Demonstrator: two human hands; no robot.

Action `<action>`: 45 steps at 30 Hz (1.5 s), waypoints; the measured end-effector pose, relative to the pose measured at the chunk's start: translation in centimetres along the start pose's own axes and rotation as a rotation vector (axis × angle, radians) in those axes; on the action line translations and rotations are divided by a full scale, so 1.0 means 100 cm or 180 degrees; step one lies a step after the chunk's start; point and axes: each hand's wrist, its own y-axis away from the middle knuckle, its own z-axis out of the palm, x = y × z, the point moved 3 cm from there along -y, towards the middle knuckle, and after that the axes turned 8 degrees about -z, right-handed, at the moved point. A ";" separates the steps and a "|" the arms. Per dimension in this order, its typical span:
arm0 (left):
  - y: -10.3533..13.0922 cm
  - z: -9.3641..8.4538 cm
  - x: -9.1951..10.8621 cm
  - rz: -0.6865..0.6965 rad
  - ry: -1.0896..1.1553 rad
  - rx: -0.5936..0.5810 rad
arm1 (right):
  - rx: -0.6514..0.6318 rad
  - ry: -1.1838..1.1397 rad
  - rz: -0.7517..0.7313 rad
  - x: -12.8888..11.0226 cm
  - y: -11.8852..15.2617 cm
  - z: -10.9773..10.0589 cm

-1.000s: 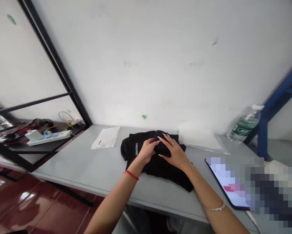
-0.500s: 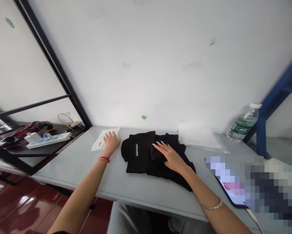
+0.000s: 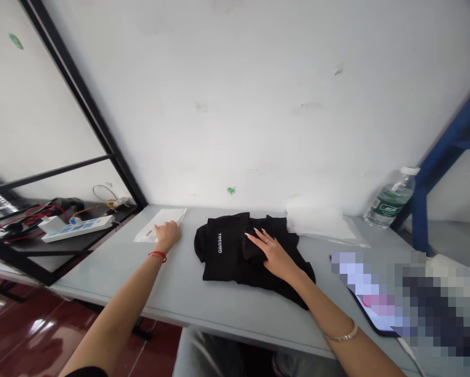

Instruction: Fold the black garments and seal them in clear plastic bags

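Observation:
My left hand (image 3: 167,235) rests with its fingers curled on the right part of a flat white packet (image 3: 164,215), which bears a small dark print. My right hand (image 3: 273,252) lies on a folded black garment (image 3: 229,264), its fingers stretched out and not gripping. White letters run down the left part of the garment. Under the right fingertips is a bunched dark fold or pocket of cloth (image 3: 251,247); I cannot tell whether it belongs to the garment.
A clear plastic sleeve with white contents (image 3: 319,224) lies behind the garment to the right. A water bottle (image 3: 394,199) leans by a blue frame post (image 3: 420,220). A phone (image 3: 366,298) lies at the right, partly blurred. On the left shelf sits a power strip (image 3: 79,229) among cables.
My left hand has moved left and a little nearer, and its spread fingers have curled. The white packet has slid left with it. My right hand and the garment have stayed put.

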 end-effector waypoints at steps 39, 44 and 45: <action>0.063 -0.141 0.080 0.1757 0.0065 0.1608 | 0.0864 -0.0278 -0.0149 0.011 0.000 -0.007; 0.130 -0.125 0.151 0.2580 0.0666 0.1827 | 0.2262 -0.0111 -0.0053 0.025 0.012 -0.035; 0.138 -0.117 0.158 0.2615 0.0836 0.1796 | 0.2444 -0.0068 -0.0020 0.026 0.015 -0.040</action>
